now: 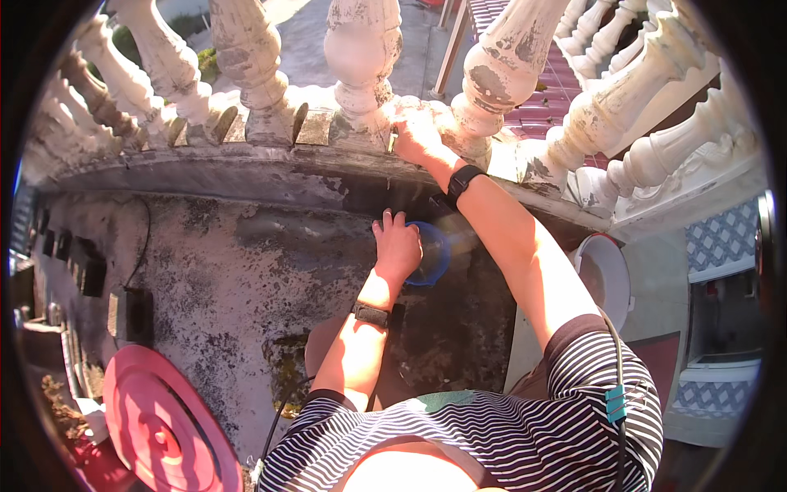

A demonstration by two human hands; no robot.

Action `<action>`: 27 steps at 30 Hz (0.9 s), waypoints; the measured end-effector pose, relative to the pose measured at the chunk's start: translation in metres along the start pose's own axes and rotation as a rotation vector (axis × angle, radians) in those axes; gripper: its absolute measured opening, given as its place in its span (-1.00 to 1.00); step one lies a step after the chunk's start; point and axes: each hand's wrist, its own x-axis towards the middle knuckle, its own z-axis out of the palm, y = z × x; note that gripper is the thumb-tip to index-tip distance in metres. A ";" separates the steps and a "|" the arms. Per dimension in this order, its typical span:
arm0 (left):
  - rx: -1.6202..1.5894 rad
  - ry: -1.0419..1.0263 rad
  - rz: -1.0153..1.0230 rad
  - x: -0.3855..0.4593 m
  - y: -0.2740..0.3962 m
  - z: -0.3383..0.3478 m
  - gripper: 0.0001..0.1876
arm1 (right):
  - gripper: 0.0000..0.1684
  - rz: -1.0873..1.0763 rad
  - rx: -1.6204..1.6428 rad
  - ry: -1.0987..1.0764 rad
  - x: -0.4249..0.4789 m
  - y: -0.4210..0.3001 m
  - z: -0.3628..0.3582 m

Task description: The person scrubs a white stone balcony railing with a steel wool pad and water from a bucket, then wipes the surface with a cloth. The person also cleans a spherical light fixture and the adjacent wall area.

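My left hand [396, 246] is at the rim of a round blue plastic basin [435, 255], its thumb side against the rim and its fingers spread toward the low wall. Above it, my right hand [418, 140] is curled against the sunlit ledge [313, 130] between two balusters. A small thin object [393, 139] shows at its finger side; bright glare hides most of it, and I cannot tell its kind. Peeling white paint covers the nearest baluster [363, 55]. Each wrist wears a dark band.
A stained concrete floor [203, 258] lies before me. On the left are a pink-red plastic lid [163, 424] and a concrete block [130, 315] with a cable near it. A white bucket [605, 270] stands at right, below more balusters [664, 144].
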 end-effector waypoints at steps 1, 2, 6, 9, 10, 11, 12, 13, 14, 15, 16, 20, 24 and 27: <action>0.008 -0.018 -0.005 -0.001 -0.001 -0.002 -0.82 | -0.65 0.066 -0.023 0.096 0.001 -0.007 0.007; 0.026 -0.025 -0.018 -0.001 -0.001 -0.004 -0.82 | -0.67 0.135 -0.048 0.191 0.002 -0.015 0.013; 0.039 -0.047 -0.028 0.001 0.002 -0.006 -0.82 | -0.69 0.110 0.067 -0.217 -0.022 -0.015 -0.004; 0.053 -0.073 -0.081 -0.005 -0.011 -0.008 -0.82 | -0.73 -0.185 0.006 -0.064 -0.045 -0.037 -0.007; 0.046 -0.079 -0.074 -0.001 -0.009 -0.009 -0.82 | -0.74 -0.213 -0.036 -0.077 -0.048 -0.033 -0.014; 0.051 -0.072 -0.055 0.000 -0.006 -0.009 -0.82 | -0.75 -0.243 -0.074 -0.089 -0.047 -0.029 -0.021; 0.059 -0.064 -0.042 0.000 -0.001 -0.009 -0.82 | -0.69 -0.184 0.004 -0.227 -0.041 -0.023 -0.028; 0.071 -0.060 -0.039 -0.002 0.001 -0.012 -0.82 | -0.67 -0.135 -0.017 -0.133 -0.032 -0.024 -0.036; 0.042 -0.042 -0.046 -0.003 0.001 -0.015 -0.82 | -0.64 -0.088 -0.034 -0.038 -0.020 -0.026 -0.043; 0.025 -0.039 -0.031 -0.002 0.006 -0.014 -0.83 | -0.61 -0.021 -0.065 0.048 -0.014 -0.021 -0.052; 0.008 -0.036 -0.017 0.001 0.011 -0.012 -0.83 | -0.58 0.168 0.009 -0.117 -0.004 -0.010 -0.062; 0.004 -0.035 -0.068 -0.004 -0.003 -0.013 -0.82 | -0.57 0.297 0.153 -0.376 0.019 -0.031 -0.081; -0.018 -0.081 -0.061 0.005 0.006 -0.013 -0.80 | -0.61 0.016 -0.184 0.031 -0.003 -0.016 -0.030; 0.028 -0.103 -0.052 0.007 0.009 -0.005 -0.80 | -0.64 -0.055 0.049 -0.225 -0.030 -0.003 -0.010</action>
